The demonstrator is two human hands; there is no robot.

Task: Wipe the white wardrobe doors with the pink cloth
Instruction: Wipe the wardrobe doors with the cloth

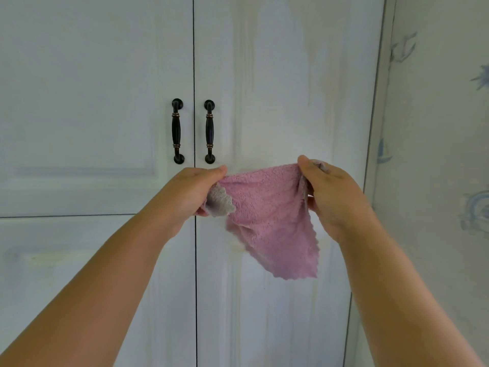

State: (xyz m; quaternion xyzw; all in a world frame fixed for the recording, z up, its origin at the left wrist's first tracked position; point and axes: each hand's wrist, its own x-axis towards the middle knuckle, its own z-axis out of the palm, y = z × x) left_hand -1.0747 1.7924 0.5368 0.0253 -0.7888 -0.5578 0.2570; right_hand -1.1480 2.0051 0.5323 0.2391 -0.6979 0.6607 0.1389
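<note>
Clearly the step in hand is readying the pink cloth point(267, 215) before it meets the wood: the left hand point(195, 192) pinches its upper left corner, the right hand point(330, 197) grips the upper right edge, and the two hands sit apart with the cloth stretched between them, its lower point hanging free below the right hand. It hangs in front of the right wardrobe door point(285, 88), whether touching it I cannot tell. Yellowish streaks run down that door above the hands, so folding the cloth into a flat pad and starting high, working downward, would probably serve best. Two dark handles point(176, 131) stand just above the left hand; wiping around them needs care.
</note>
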